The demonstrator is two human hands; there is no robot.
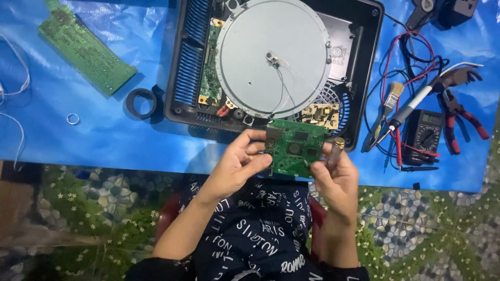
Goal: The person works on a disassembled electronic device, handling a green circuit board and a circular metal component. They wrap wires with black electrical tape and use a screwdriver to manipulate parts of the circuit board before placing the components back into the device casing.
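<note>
Head view: both hands hold a small green circuit board [297, 147] just below the opened black cooker housing [364, 62], which lies on the blue-covered bench [104, 140]. The left hand [237, 164] has its fingers clamped on the board's left edge. The right hand [336, 179] grips the right edge, its fingers also pinching a small brass-capped tool [337, 148]. Inside the housing sits a round grey coil disc [273, 54]. Left of the housing lie a black ring [140, 102] and a long green board [86, 49]. Right of it are a multimeter [424, 134], a brush [390, 99] and red-handled pliers [463, 117].
</note>
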